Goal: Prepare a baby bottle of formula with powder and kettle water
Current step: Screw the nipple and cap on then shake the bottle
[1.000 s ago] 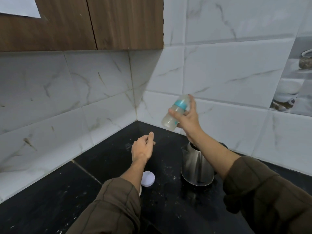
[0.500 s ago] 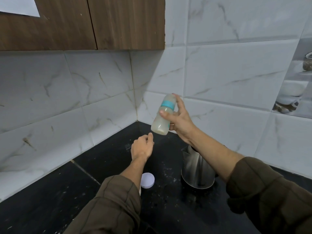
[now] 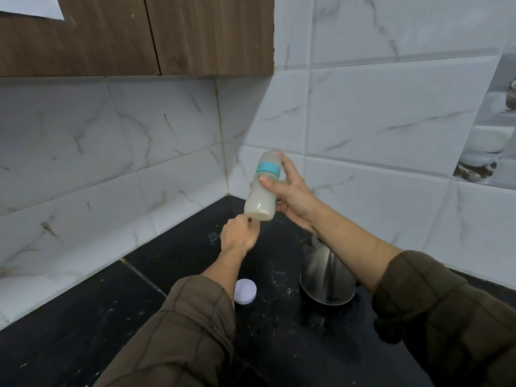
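Right hand (image 3: 290, 191) grips the milky bottle (image 3: 262, 188), tilted, above the table (image 3: 83, 317); left hand (image 3: 240, 236), at its 7 o'clock, curls under the base, contact unclear. A forearm (image 3: 349, 247) half-hides the kettle (image 3: 326, 275); a sleeve (image 3: 195, 317) clips the lid (image 3: 245, 291).

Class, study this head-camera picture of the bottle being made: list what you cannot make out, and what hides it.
All head view.
1. Kettle top and handle: mostly hidden by the right forearm.
2. Bottle top: blurred, partly behind the right hand fingers; cap unclear.
3. Left hand: whether it touches the bottle is hidden by its own knuckles.
4. White lid: partly under the left sleeve.
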Motion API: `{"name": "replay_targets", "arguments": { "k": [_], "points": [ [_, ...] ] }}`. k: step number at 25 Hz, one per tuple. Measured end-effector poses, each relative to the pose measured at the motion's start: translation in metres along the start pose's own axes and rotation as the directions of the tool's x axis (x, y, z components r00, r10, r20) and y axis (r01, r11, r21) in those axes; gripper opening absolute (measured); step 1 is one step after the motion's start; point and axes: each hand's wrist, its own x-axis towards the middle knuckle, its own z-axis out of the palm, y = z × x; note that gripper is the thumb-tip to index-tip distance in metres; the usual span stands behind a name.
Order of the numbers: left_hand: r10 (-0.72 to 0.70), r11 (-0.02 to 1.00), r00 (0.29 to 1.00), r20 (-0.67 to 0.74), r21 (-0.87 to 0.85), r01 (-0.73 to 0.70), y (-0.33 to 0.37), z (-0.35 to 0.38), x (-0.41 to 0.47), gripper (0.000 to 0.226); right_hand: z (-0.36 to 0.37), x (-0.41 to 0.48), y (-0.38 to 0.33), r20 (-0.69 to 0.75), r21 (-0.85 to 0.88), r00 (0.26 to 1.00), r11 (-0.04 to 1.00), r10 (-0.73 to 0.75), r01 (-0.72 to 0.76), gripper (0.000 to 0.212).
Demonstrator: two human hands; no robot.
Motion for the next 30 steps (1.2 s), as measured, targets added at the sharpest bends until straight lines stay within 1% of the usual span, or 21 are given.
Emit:
{"name": "replay_targets", "arguments": {
  "k": [3,4,5,6,8,9,10,11,14,15,16,17,19,20,21,22,24,25,26,28,30],
  "points": [
    [-0.009,0.999,1.0,-0.011,-0.046,0.009,-0.002,-0.001,-0.003,0.043,-0.003,0.009,-0.014,-0.305,0.232,0.95,0.963,-0.059,0.134,0.078],
    [-0.01,0.999,1.0,-0.017,-0.051,0.009,-0.002,-0.001,-0.003,0.044,-0.005,0.012,-0.017,-0.348,0.27,0.935,0.949,-0.063,0.164,0.077],
    [-0.011,0.999,1.0,-0.019,-0.046,0.01,-0.001,-0.001,-0.002,0.043,-0.006,0.011,-0.018,-0.334,0.263,0.94,0.952,-0.064,0.158,0.078],
    [-0.002,0.999,1.0,-0.021,-0.033,0.001,-0.001,-0.002,-0.001,0.042,-0.006,0.008,-0.017,-0.267,0.223,0.962,0.968,-0.049,0.112,0.081],
    [0.025,0.999,0.999,-0.021,0.029,-0.025,0.003,-0.005,-0.002,0.033,-0.002,-0.002,-0.009,-0.051,0.04,0.999,0.999,0.0,0.002,0.086],
    [0.037,0.998,0.999,-0.019,0.059,-0.036,0.006,-0.007,-0.002,0.027,-0.002,-0.005,-0.004,0.04,-0.036,0.999,0.999,0.015,-0.014,0.086],
    [0.042,0.997,0.999,-0.024,0.068,-0.04,0.007,-0.008,-0.003,0.023,-0.002,-0.007,-0.002,0.069,-0.058,0.998,0.998,0.011,-0.007,0.086],
    [0.045,0.997,0.999,-0.031,0.058,-0.043,0.007,-0.009,-0.002,0.023,-0.002,-0.007,-0.003,0.04,-0.025,0.999,0.999,-0.019,0.02,0.086],
    [0.04,0.999,0.998,-0.051,-0.003,-0.04,0.005,-0.008,-0.001,0.037,-0.007,0.003,-0.017,-0.256,0.201,0.963,0.97,-0.08,0.134,0.084],
    [0.039,0.999,0.998,-0.051,-0.014,-0.039,0.005,-0.008,-0.001,0.039,-0.009,0.006,-0.019,-0.301,0.233,0.95,0.959,-0.084,0.159,0.082],
    [0.042,0.999,0.998,-0.049,-0.01,-0.043,0.006,-0.009,-0.001,0.038,-0.009,0.005,-0.02,-0.285,0.22,0.955,0.965,-0.078,0.145,0.081],
    [0.048,0.999,0.998,-0.043,0.007,-0.048,0.007,-0.009,-0.001,0.036,-0.008,0.002,-0.019,-0.215,0.17,0.975,0.981,-0.059,0.097,0.08],
    [0.069,0.995,0.997,-0.028,0.076,-0.067,0.009,-0.012,-0.002,0.023,-0.006,-0.006,-0.009,0.017,-0.027,1.0,1.0,0.011,-0.011,0.083],
    [0.079,0.991,0.997,-0.022,0.107,-0.076,0.009,-0.013,-0.003,0.018,-0.006,-0.009,-0.004,0.097,-0.098,0.995,0.995,0.035,-0.025,0.084],
    [0.08,0.99,0.997,-0.02,0.114,-0.077,0.009,-0.013,-0.003,0.018,-0.007,-0.01,-0.001,0.109,-0.106,0.994,0.994,0.028,-0.017,0.084],
    [0.074,0.993,0.997,-0.024,0.09,-0.071,0.007,-0.012,-0.002,0.021,-0.007,-0.01,-0.003,0.059,-0.052,0.998,0.999,-0.008,0.011,0.081],
    [0.04,0.999,0.998,-0.047,0.008,-0.039,0.002,-0.011,-0.001,0.035,-0.009,-0.003,-0.013,-0.176,0.143,0.982,0.985,-0.069,0.094,0.075],
    [0.028,1.0,0.998,-0.054,-0.013,-0.029,0.001,-0.011,-0.002,0.039,-0.012,0.002,-0.017,-0.265,0.227,0.961,0.964,-0.075,0.138,0.075],
    [0.024,1.0,0.998,-0.057,-0.019,-0.025,0.001,-0.01,-0.003,0.039,-0.014,0.005,-0.02,-0.297,0.258,0.952,0.953,-0.076,0.156,0.076],
    [0.032,0.999,0.998,-0.055,-0.014,-0.033,0.002,-0.01,0.0,0.037,-0.014,0.002,-0.018,-0.21,0.171,0.977,0.982,-0.047,0.085,0.079],
    [0.052,0.998,0.998,-0.043,0.034,-0.05,0.003,-0.01,0.002,0.028,-0.011,-0.006,-0.006,-0.01,-0.014,1.0,1.0,0.006,-0.006,0.08]
  ]
}}
